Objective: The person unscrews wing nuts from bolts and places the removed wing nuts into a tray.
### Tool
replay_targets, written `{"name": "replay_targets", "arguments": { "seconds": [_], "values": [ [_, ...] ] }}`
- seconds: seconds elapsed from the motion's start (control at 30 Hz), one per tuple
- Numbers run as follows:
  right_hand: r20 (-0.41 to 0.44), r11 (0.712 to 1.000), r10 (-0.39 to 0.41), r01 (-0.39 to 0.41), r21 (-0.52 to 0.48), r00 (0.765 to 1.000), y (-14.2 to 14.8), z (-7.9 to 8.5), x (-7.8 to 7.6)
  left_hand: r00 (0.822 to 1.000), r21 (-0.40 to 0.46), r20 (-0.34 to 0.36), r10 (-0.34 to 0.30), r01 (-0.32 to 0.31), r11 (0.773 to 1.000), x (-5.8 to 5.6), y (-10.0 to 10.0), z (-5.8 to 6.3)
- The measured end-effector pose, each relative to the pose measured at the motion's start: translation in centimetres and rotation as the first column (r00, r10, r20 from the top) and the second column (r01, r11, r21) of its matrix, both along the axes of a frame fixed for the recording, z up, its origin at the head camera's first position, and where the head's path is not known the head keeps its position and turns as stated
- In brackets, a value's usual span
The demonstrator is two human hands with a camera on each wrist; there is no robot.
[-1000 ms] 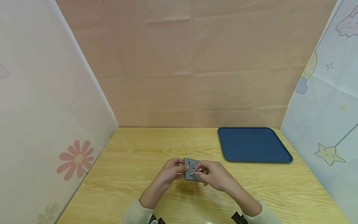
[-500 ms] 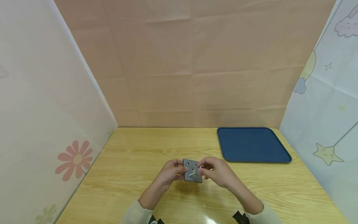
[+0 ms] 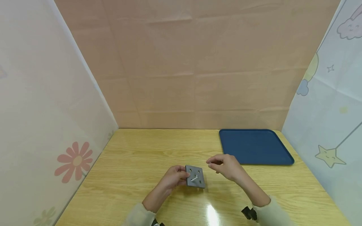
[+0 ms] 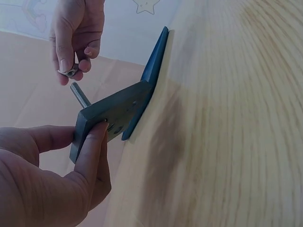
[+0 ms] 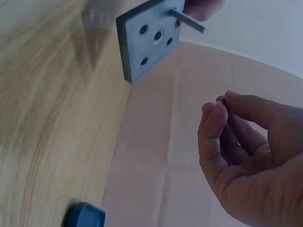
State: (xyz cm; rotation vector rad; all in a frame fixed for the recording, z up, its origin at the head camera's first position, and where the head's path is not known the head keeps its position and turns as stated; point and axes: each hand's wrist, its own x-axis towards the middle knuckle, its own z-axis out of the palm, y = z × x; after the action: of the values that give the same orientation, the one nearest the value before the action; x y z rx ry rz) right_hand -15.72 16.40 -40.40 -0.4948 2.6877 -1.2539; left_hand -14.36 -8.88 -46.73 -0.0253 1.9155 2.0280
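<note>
My left hand (image 3: pixel 173 179) grips a grey square plate (image 3: pixel 195 171) by its left edge, thumb on the face, and holds it tilted over the table. Several round holes pierce the plate. From its face sticks a threaded bolt (image 4: pixel 81 95), near the gripping fingers, its free end pointing away from the plate. My right hand (image 3: pixel 229 168) is raised to the right of the plate, apart from it. Between thumb and forefinger it pinches a small metal wing nut (image 4: pixel 71 72), mostly hidden by the fingertips in the right wrist view.
A dark blue tray (image 3: pixel 255 146) lies at the back right of the wooden table (image 3: pixel 152 147), just beyond my right hand. A tan sheet (image 3: pixel 195 78) rises behind the table, and patterned white sheets (image 3: pixel 325 122) stand at both sides.
The right hand has drawn back from the plate, up and to the right, with the wing nut pinched. The plate has dropped slightly toward me, and its face shows more fully.
</note>
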Motion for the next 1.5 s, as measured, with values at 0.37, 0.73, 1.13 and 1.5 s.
{"name": "replay_targets", "arguments": {
  "seconds": [0.37,0.73,1.13,1.5],
  "values": [
    [-0.031,0.983,-0.1,0.103,0.15,0.995,3.3,-1.4,-4.1,0.999,-0.007,0.022,-0.025,0.025,1.0,-0.3,-0.1,-1.4],
    [-0.028,0.951,-0.155,0.157,0.265,0.988,7.2,-3.3,-9.0,0.998,-0.01,0.046,-0.036,0.036,0.999,-0.4,0.2,-2.4],
    [-0.039,0.87,-0.207,0.202,0.45,0.978,9.8,-5.1,-12.4,0.998,-0.034,0.057,-0.028,0.03,0.999,-0.6,0.8,-3.2],
    [0.012,0.828,-0.254,0.21,0.521,0.967,11.0,-6.0,-13.4,0.999,-0.146,0.022,-0.041,0.044,0.988,-0.3,1.2,-3.1]
  ]
}}
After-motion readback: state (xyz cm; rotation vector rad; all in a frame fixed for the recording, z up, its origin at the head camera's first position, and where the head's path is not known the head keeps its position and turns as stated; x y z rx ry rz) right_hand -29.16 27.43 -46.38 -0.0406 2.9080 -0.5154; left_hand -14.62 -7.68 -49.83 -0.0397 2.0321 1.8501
